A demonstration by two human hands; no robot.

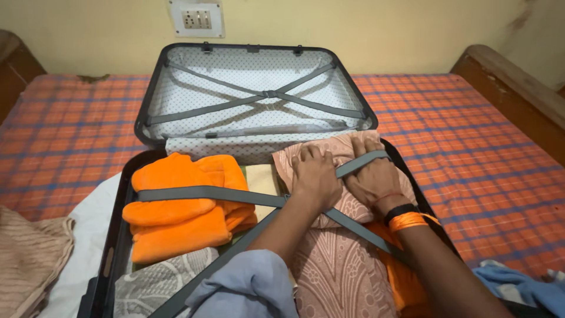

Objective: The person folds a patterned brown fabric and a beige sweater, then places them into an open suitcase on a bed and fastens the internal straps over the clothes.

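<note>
A bed (471,135) with an orange and blue checked cover fills the view, and on it lies an open dark suitcase (120,194), the landmark for all else. Its raised lid (259,88), at the far side of the suitcase, has dotted white lining crossed by grey straps. Inside the suitcase's near half, at its left, sits a folded orange towel (182,206); at its right lies a pink patterned cloth (341,271). Grey packing straps (200,193) cross over the packed clothes. The left hand (315,176) presses knuckles-down on the pink cloth in the suitcase's far right corner, fingers curled, under a strap. The right hand (374,176) lies just beside it, pushed beneath the same strap, flat on the cloth; an orange wristband (409,220) circles its wrist.
</note>
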